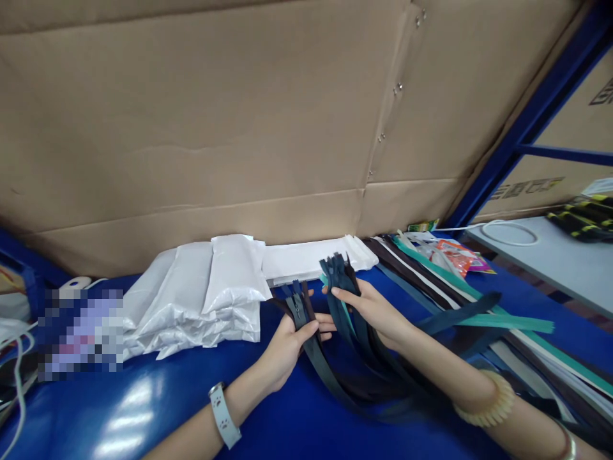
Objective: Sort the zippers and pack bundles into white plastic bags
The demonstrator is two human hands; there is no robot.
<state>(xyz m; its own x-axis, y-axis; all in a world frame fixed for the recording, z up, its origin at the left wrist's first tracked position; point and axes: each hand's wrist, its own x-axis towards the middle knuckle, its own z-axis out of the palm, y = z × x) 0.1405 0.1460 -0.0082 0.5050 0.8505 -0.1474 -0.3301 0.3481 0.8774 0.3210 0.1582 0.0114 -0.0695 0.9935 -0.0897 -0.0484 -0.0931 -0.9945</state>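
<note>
My left hand (287,342) pinches a few dark zippers (301,313) near their top ends, thumb across the tapes. Close to its right, my right hand (371,306) grips a thicker bunch of zippers (342,287), mostly dark navy with a teal one among them. Both bunches have their top ends up, and their long tapes hang down and curve to the right over the blue table (268,415). More loose zippers (431,275) in black, white, teal and grey lie stretched out on the right, partly under my right forearm.
Stacked white plastic packages (191,287) stand left of my hands. Flat white packs (311,255) lie behind, against a cardboard wall (215,128). Small colourful packets (457,255) lie at the back right. A blue metal post (522,121) and a grey table (541,255) are beyond.
</note>
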